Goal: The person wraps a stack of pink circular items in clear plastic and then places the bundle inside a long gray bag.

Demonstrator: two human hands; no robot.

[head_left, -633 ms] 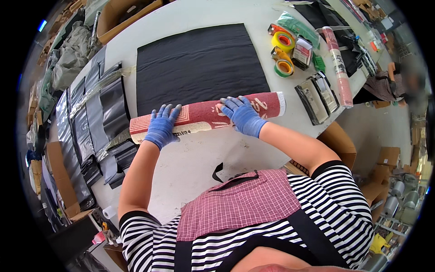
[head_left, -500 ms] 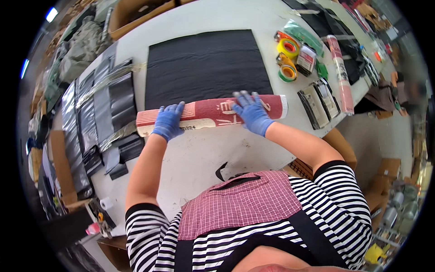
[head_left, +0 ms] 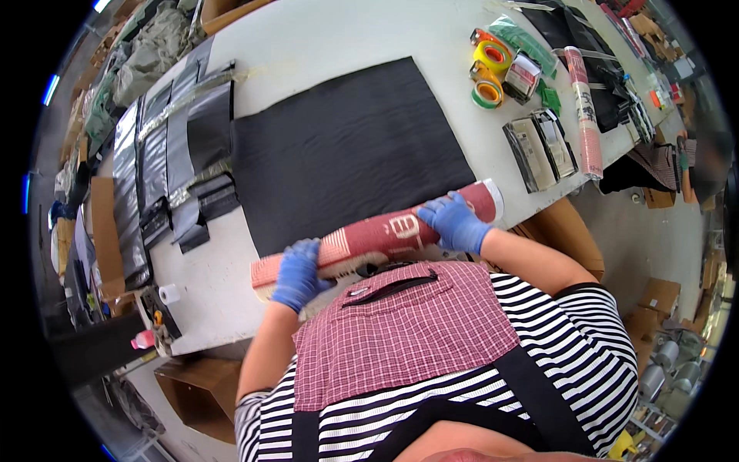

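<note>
A rolled-up red and beige mat [head_left: 350, 243] lies slantwise in front of me, close to my apron, its right end farther off than its left. My left hand [head_left: 297, 276], in a blue glove, is wrapped over the roll near its left end. Toward the other end, my blue-gloved right hand [head_left: 456, 222] grips the roll from above, fingers curled over it. A flat black sheet [head_left: 350, 150] spreads over the table just beyond, its near edge meeting the roll. Both palms and the underside of the roll are hidden.
Tape dispensers [head_left: 490, 75] and an open black box [head_left: 540, 150] sit to the right, beside another red roll [head_left: 583, 112]. Grey and black plastic packages [head_left: 178, 142] lie on the left, with a white roll [head_left: 169, 294] nearer. The white table [head_left: 331, 38] ends at my right.
Both hands have brought the rolled mat toward my body, and it now slants. The black sheet has come nearer too and turned, showing more of its near part.
</note>
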